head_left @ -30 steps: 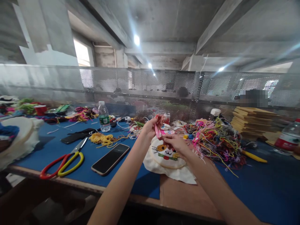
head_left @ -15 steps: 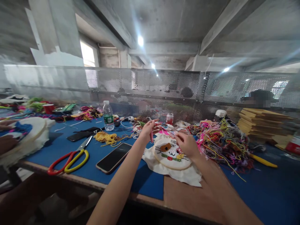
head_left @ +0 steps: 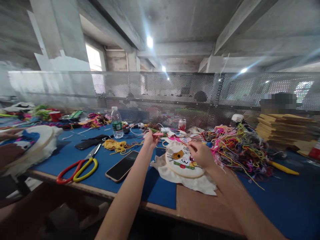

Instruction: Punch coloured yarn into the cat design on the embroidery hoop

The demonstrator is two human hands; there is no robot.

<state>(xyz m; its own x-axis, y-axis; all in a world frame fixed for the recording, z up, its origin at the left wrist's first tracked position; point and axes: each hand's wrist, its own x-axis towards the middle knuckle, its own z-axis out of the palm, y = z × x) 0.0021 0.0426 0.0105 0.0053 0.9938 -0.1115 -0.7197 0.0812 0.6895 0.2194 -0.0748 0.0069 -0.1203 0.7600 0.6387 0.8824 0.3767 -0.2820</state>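
Observation:
My left hand [head_left: 150, 140] is raised past the far side of the embroidery hoop, fingers closed on a slim pink pen-like tool [head_left: 158, 134] that points right. Over the hoop's upper right, my right hand [head_left: 200, 154] pinches a reddish-pink yarn strand [head_left: 182, 142], which runs back towards the left hand. Below lies the round embroidery hoop [head_left: 184, 175] with white cloth [head_left: 197, 188] spreading out around it. A cat face [head_left: 183, 156] with an orange patch and a green collar is stitched on it. My right forearm and hand cover the hoop's right edge.
Large scissors [head_left: 79, 166] with red and yellow handles and a phone [head_left: 122, 166] lie left. Behind them are yellow yarn [head_left: 114, 145] and a water bottle [head_left: 116, 124]. A tangled yarn heap [head_left: 241, 151] is right, near a can [head_left: 182, 125]. Another person's hand [head_left: 11, 154] holds a hoop far left.
My left hand has moved slightly left, and the pink tool has swung from hanging downward to lying nearly level. My right hand still pinches near the hoop's upper right. The view has shifted slightly.

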